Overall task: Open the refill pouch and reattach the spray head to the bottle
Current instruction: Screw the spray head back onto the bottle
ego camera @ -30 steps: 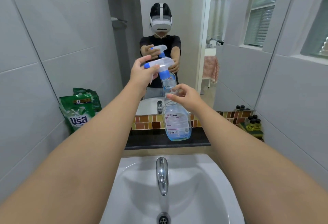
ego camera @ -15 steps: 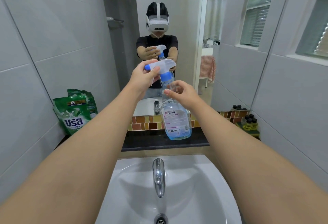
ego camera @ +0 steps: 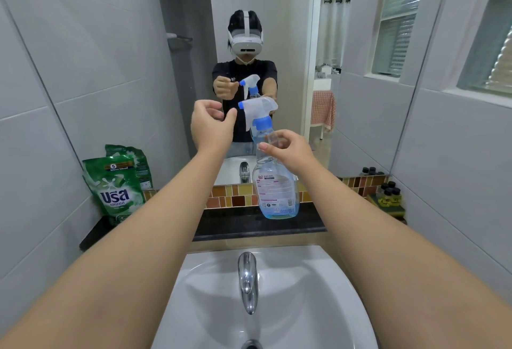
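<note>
A clear spray bottle [ego camera: 275, 191] with a little blue liquid at the bottom hangs over the black ledge. My right hand [ego camera: 286, 149] grips it around the neck. The white spray head [ego camera: 259, 112] with a blue collar and blue nozzle sits upright on top of the bottle. My left hand [ego camera: 212, 124] is just left of the nozzle, fingers apart, holding nothing and not touching the head. A green refill pouch [ego camera: 115, 186] stands on the ledge at the left, against the wall.
A black ledge [ego camera: 235, 224] runs under the mirror, with a tiled strip behind it. Below are the white sink [ego camera: 318, 301] and chrome tap [ego camera: 248, 279]. Small dark-capped bottles [ego camera: 389, 193] stand at the right end of the ledge. The mirror reflects me.
My left hand has let go of the spray head and drawn back to the left with its fingers apart. The head stays on the bottle, which my right hand still holds.
</note>
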